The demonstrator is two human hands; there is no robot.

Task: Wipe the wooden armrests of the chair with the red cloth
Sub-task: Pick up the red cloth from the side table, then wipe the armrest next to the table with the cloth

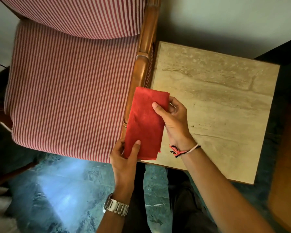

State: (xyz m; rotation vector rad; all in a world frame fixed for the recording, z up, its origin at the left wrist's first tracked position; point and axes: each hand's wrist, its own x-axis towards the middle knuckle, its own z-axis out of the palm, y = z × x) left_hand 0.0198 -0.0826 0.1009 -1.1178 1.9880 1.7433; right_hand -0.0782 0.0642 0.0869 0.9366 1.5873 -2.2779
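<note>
A folded red cloth (145,123) is held flat between both hands above the chair's right-side wooden armrest (142,64), whose near end is covered by it. The cloth's near corner is pinched by the left hand (124,157), thumb on top. Its far right edge is pinched by the right hand (174,121), thumb pressed on the upper face. A red-and-white striped seat cushion (70,91) is seen beside the armrest, and a stone-topped side table (217,101) stands against the chair. A metal wristwatch (116,206) is worn on the left wrist, thread bracelets (183,150) on the right.
</note>
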